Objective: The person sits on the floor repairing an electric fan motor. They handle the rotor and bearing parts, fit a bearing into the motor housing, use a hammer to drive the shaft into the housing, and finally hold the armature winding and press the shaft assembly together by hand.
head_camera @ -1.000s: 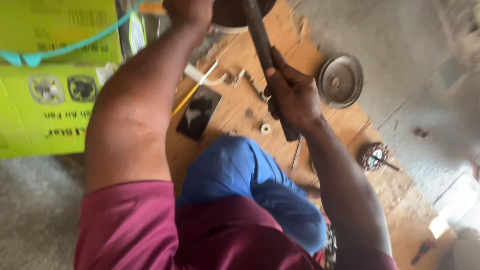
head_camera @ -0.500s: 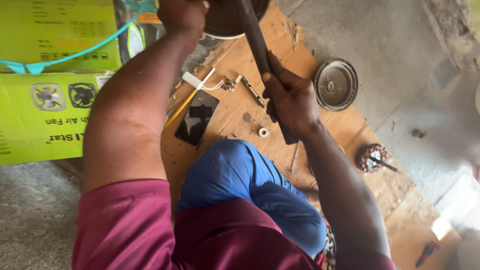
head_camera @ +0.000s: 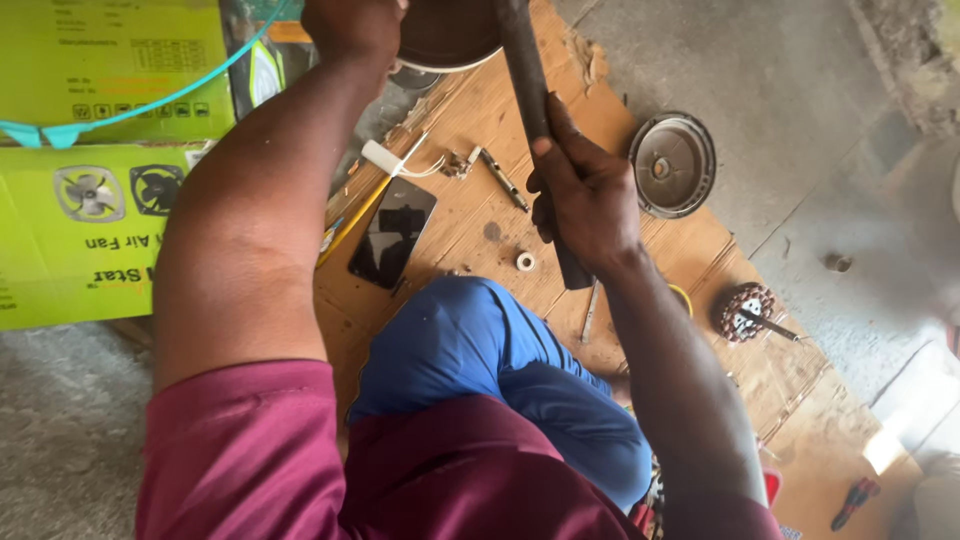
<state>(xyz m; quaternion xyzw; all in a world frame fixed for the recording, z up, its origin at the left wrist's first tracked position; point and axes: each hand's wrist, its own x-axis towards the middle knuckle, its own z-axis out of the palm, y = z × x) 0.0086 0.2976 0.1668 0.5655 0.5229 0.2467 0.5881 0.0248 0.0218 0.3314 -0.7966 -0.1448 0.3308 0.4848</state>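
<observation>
My right hand (head_camera: pixel 585 195) grips a thick dark rod (head_camera: pixel 527 85) that runs up to the top edge of the view, its lower end showing below my fist. At the top, my left hand (head_camera: pixel 350 25) is closed on the rim of a round dark metal housing (head_camera: pixel 445 35), partly cut off by the frame. Both sit over a wooden board (head_camera: pixel 470 120). My blue-trousered knee (head_camera: pixel 480 350) rests on the board below the hands.
On the board lie a black phone (head_camera: pixel 392 232), a yellow-handled tool (head_camera: pixel 350 218), a white plug with wire (head_camera: pixel 385 158), small metal parts (head_camera: pixel 495 172) and a white ring (head_camera: pixel 525 261). A round metal cover (head_camera: pixel 672 165) and a copper-wound stator (head_camera: pixel 745 310) sit right. Green fan boxes (head_camera: pixel 90 190) stand left.
Both hands stay clamped on the rod and the housing. The view has shifted slightly, so the hands now sit a little higher and further right in the picture.
</observation>
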